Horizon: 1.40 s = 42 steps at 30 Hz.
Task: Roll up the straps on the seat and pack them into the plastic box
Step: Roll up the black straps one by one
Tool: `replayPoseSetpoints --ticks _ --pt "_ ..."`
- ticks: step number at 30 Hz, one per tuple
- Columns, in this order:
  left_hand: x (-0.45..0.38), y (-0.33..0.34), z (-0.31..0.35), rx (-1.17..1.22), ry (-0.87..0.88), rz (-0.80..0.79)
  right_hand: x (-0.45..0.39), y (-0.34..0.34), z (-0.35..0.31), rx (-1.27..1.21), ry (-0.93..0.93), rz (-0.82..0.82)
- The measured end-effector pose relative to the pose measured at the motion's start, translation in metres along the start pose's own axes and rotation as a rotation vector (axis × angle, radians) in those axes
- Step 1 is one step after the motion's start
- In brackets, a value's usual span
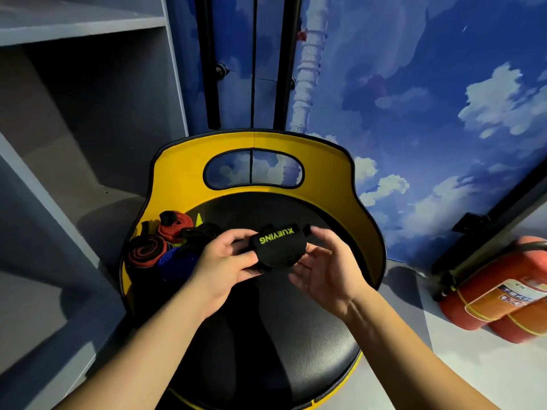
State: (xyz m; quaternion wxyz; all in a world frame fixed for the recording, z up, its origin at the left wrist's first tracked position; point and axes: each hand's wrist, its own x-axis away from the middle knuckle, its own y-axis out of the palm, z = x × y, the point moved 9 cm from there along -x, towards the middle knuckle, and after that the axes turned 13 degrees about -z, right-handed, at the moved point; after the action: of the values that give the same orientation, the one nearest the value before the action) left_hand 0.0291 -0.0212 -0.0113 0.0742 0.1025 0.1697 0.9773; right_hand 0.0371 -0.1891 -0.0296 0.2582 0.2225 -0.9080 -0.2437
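Both forearms reach in from the near edge, over the glossy black seat (266, 335) cushion that sits right beneath the hands. The left hand (228, 261) grips the near-left side of a rolled black strap (278, 247), thumb and fingers curled onto it, green "XUEYING" lettering facing up. The right hand (325, 264) is cupped just right of the roll, palm up, fingers loosely spread and touching its edge, not clamped. Left of the left hand, more rolled straps (161, 247) in red, black and blue lie bunched on the seat against the yellow backrest (355, 184). Beyond the hands, the backrest curves round with an oval cut-out. Far left, grey shelving (88, 113); behind, a blue cloud-painted wall (444, 99). Far right of the right hand, red fire extinguishers (497, 294) lie on the pale floor.
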Motion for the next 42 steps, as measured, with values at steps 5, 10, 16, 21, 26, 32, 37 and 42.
replayPoseSetpoints --ticks 5,10,16,21,26,32,37,42 --pt "0.005 0.009 0.014 -0.408 0.109 -0.099 -0.005 0.001 -0.001 0.183 -0.056 -0.019" --pt "0.004 0.006 0.01 -0.367 0.109 -0.078 -0.007 -0.003 -0.007 0.107 -0.19 -0.056" --pt "0.004 -0.004 -0.012 0.072 -0.165 -0.081 -0.006 -0.004 -0.015 0.138 -0.273 -0.048" --pt "0.008 0.002 -0.012 -0.097 -0.184 -0.109 -0.009 0.0 -0.006 0.255 -0.262 -0.066" --pt "0.005 0.005 -0.015 -0.075 -0.147 -0.103 -0.004 -0.003 -0.011 0.26 -0.212 0.03" --pt "0.007 0.01 -0.029 -0.171 -0.207 -0.128 0.006 -0.014 -0.045 0.476 -0.433 0.268" --pt "0.008 0.009 -0.031 -0.224 -0.23 -0.122 0.013 0.001 -0.058 0.625 -0.546 0.228" --pt "0.007 0.004 -0.027 -0.231 -0.208 -0.079 0.016 0.002 -0.067 0.694 -0.589 0.264"
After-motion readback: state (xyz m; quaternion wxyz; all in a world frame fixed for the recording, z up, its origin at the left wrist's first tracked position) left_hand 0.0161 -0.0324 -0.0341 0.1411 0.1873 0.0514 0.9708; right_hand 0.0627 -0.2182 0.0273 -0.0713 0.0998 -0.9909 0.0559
